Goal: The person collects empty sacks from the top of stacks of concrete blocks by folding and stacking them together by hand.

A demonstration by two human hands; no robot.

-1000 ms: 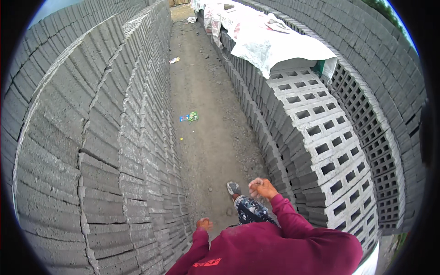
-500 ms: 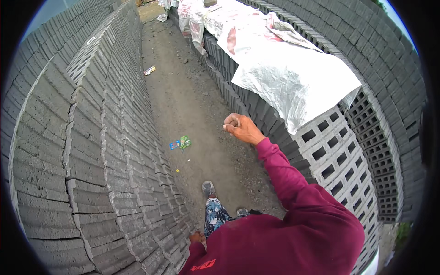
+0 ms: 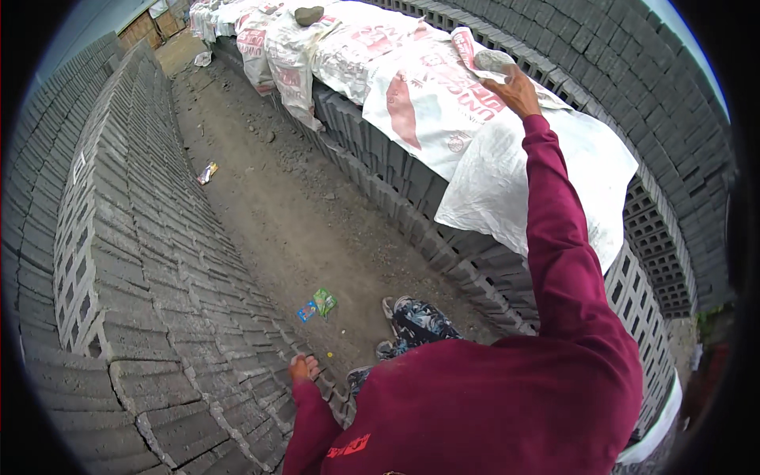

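My right hand (image 3: 516,93) reaches out over the covered block stack, its fingers and thumb closed at the folded edge of a white woven sack (image 3: 431,95) with red print. A grey stone (image 3: 492,60) lies on the fold right against those fingers; how much of it they touch is hard to see. Low on the left, my left hand (image 3: 303,368) hangs beside the left-hand block stack, fingers slightly bent and apart, holding nothing. A plain white sheet (image 3: 491,182) drapes over the near end of the covered stack, partly hidden by my right sleeve.
Tall rows of grey hollow concrete blocks (image 3: 166,261) line the left; more blocks (image 3: 633,293) stand at the right. A dirt path (image 3: 261,214) runs between, with green and blue wrappers (image 3: 324,301) on it. Another stone (image 3: 309,15) weighs down the sacks farther along.
My right hand has gone from above the path up and right to the sack's folded edge. The left hand has come away from my leg, and the view has shifted along the stack.
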